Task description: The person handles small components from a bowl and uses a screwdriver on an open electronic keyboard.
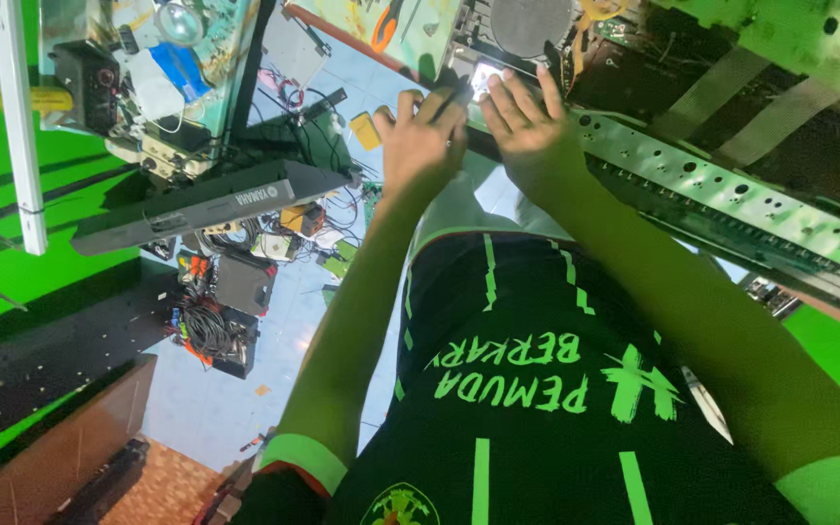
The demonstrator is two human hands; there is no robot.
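Reaching toward the top centre of the frame, the left hand pinches a thin dark tool, fingers closed around it, with its tip at a small bright part on the opened chassis; whether the tip touches it I cannot tell. The right hand lies just beside, fingers spread and flat, holding nothing, fingertips near the same bright part. That part sits at the near edge of the dark open housing, which holds boards, flat ribbon cables and a round dark speaker. A slip of the tool could, I judge, scratch a board or nick a cable, since both hands crowd one tight spot. At the upper left, a cluttered tray holds small parts and a blue roll; a black keyboard leans below it, apparently unsupported, and might slide.
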